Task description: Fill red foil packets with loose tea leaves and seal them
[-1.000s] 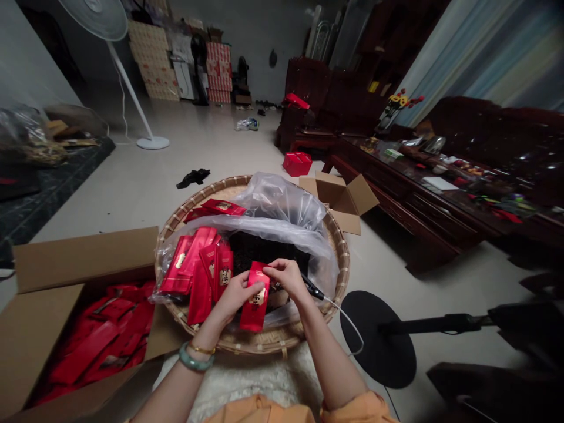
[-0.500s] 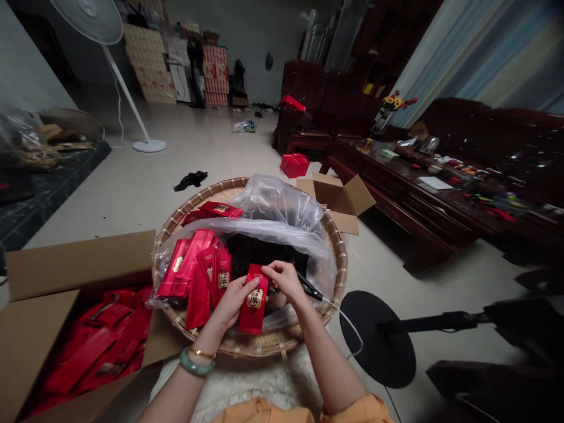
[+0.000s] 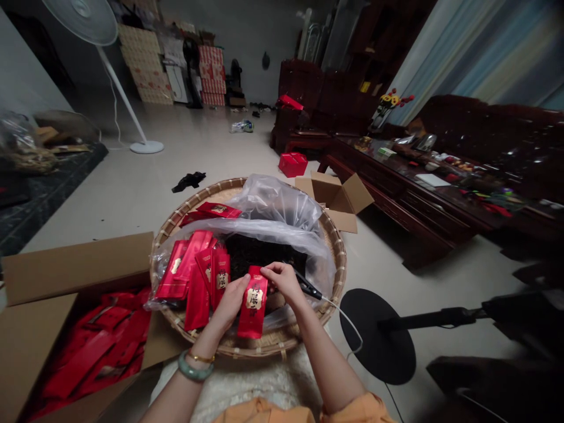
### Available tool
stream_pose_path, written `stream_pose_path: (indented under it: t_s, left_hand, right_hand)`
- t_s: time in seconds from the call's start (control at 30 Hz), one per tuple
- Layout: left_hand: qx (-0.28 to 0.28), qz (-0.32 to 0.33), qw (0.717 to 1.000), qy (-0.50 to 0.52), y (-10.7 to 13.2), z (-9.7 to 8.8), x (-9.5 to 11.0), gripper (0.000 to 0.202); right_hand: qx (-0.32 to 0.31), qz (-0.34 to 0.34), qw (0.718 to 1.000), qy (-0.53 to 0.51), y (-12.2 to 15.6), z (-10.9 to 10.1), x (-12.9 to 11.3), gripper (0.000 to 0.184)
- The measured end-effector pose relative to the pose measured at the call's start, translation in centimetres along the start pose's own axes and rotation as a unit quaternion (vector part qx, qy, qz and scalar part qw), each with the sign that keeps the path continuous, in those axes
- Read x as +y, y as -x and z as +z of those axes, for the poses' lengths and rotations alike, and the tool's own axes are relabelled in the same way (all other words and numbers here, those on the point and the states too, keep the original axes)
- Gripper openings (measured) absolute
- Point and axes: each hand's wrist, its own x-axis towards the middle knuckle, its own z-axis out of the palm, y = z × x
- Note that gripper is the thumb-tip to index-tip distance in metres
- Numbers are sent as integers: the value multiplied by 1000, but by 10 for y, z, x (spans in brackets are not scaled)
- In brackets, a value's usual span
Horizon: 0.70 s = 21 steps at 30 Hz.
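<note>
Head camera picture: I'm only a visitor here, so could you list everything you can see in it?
red packet: one, red with gold print, over the basket's near side
loose packets: several, red, basket's left part
woven basket: one, tan, in front of the person
plastic bag: one, clear, in the basket, with dark contents
large carton: one, brown, left of the basket, with red packs inside
small carton: one, brown, open, beyond the basket
fan: one, white, far left
round stand base: one, black, right of the basket
long table: one, dark wood, right
left hand: grips the red packet's side; green bangle on the wrist
right hand: pinches its top
</note>
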Motion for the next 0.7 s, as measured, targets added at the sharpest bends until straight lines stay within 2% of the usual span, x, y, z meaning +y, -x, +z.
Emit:
stream_pose_path:
  t_s: [0.2,0.27,0.3,0.33,0.37,0.4,0.47,0.5,0.57,0.63,0.7]
  left_hand:
    - [-57,-38,997,30,4,8,9,59]
    - [-53,-44,997,45,4,7,11,59]
    - [-46,-45,996,55,3,7,11,57]
    - [-36,-45,996,65,3,5,11,56]
    - [-27,-44,996,73,2,4,11,55]
    - [-19,-43,996,81,1,2,11,54]
    - [-9,-40,995,91,-1,0,11,52]
    - [-8,-39,995,95,-1,-1,11,51]
    - [-10,-39,994,98,-2,-2,10,49]
    - [-17,-41,994,100,-2,-3,9,49]
    - [-26,-43,994,99,-3,-4,7,49]
  right_hand:
    - [-3,-17,999,32,-3,-2,4,42]
    - [27,-65,992,103,-2,-9,3,40]
    - [52,-105,979,164,-1,-15,1,37]
    - [83,-146,956,239,2,-21,0,31]
    - [105,-180,921,328,6,-28,0,25]
    - [124,-184,879,422,11,-35,0,28]
    - [139,-130,800,568,20,-46,3,53]
    - [136,-98,770,616,25,-50,5,61]
    - [122,-56,735,665,30,-57,11,64]
    - [109,-48,738,664,32,-63,14,59]
    - [100,-59,774,623,30,-70,12,56]
